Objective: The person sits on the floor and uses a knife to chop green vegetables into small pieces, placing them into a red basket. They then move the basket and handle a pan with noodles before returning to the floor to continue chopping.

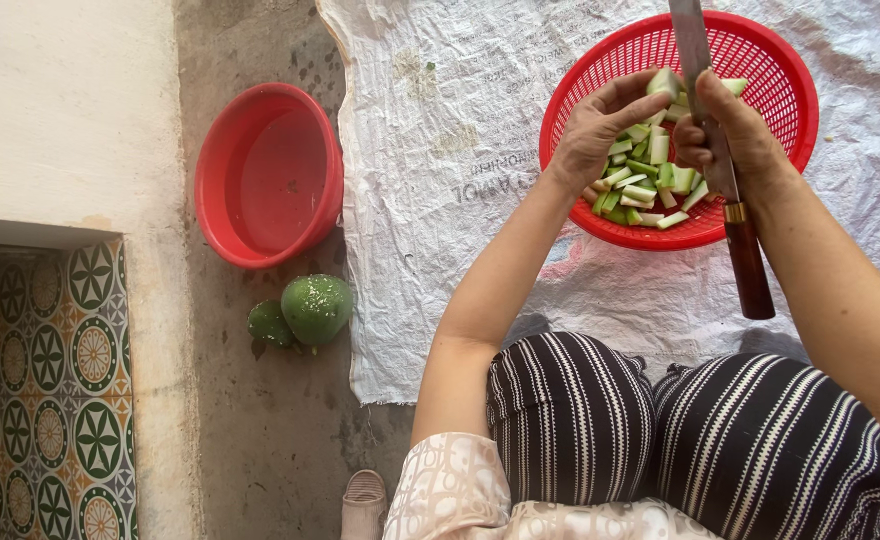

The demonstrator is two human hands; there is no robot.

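A white sack point(460, 150) lay spread on the concrete floor point(280, 440), with a red basket point(780, 70) of pale green chunks point(645, 180) on it. A red bowl point(270, 175) sat left of the sack, two green fruits point(305, 310) just below the bowl. Over the basket, the left hand point(595, 130) pinched a pale piece point(665, 82) at its fingertips. The right hand point(730, 135) gripped a knife point(720, 160), blade against the piece, wooden handle toward the person.

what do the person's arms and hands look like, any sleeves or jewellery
Both forearms are bare from elbow to wrist. The left hand and right hand wear no gloves, and no rings, bracelets or watch show. A pale patterned garment edge sits near the left elbow.
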